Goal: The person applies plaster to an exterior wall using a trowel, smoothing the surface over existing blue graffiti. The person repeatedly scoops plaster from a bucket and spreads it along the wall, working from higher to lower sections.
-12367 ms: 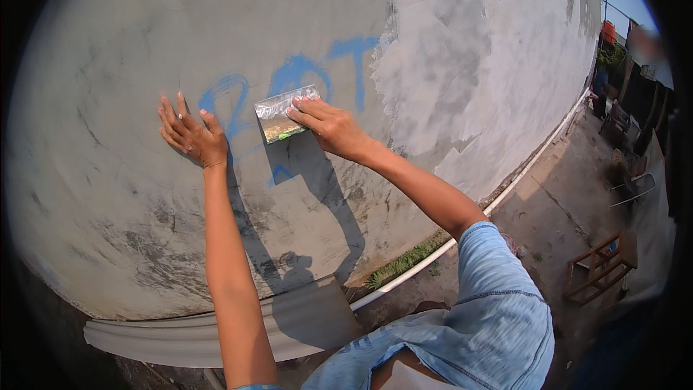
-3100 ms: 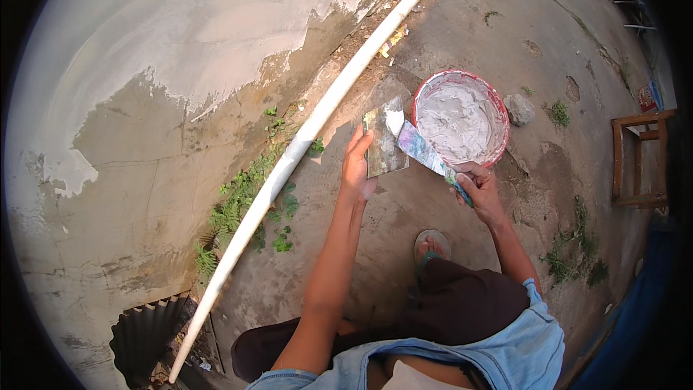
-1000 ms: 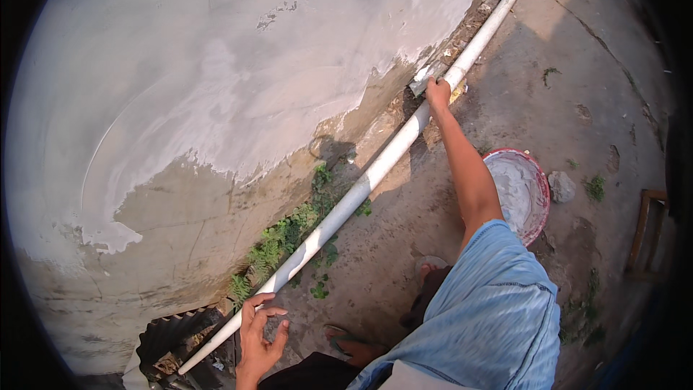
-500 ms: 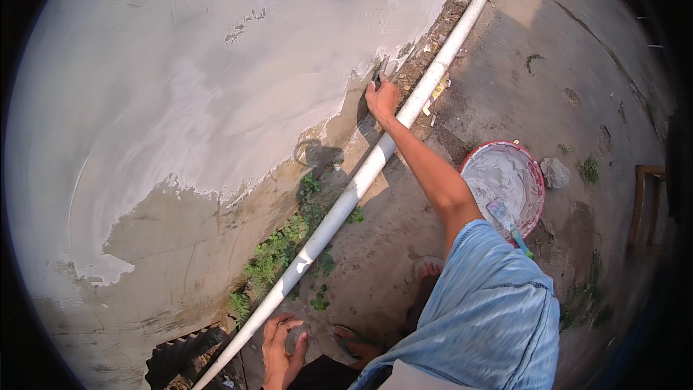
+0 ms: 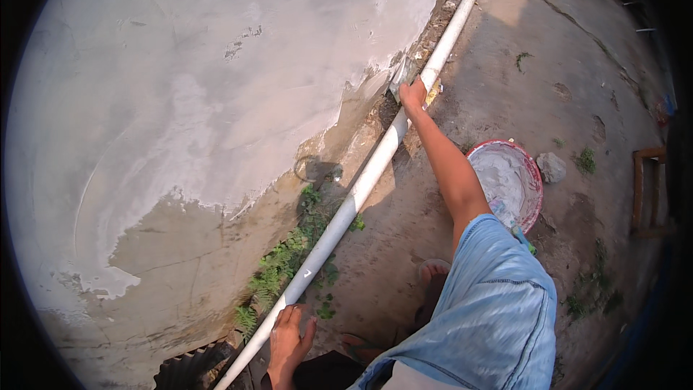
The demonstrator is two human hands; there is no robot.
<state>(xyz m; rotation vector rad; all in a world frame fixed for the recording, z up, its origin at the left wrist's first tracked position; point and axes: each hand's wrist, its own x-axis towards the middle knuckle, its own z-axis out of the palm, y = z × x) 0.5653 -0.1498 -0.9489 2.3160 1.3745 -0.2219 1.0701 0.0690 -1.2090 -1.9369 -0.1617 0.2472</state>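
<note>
My right hand (image 5: 413, 97) is stretched out over the white pipe (image 5: 354, 198), closed on a flat-bladed trowel (image 5: 402, 76) whose handle my fingers hide. The blade is tilted beside the lower edge of the wall (image 5: 180, 43), where pale wet plaster with a ragged border lies over darker bare wall. At the lower edge of the view, my left hand (image 5: 290, 339) is near the pipe, its fingers bent and apart with nothing in them. Whether its fingertips touch the pipe I cannot tell.
A red-rimmed tub (image 5: 540, 186) of pale plaster stands right of my arm, with a stone (image 5: 551, 167) against its far side. Green weeds (image 5: 278, 263) grow between wall and pipe. A wooden frame (image 5: 635, 195) stands at far right. Corrugated dark sheet (image 5: 180, 372) lies at lower left.
My right hand has drawn away from the wall toward the pipe, turning the trowel so its blade shows. My left hand has moved slightly up and right.
</note>
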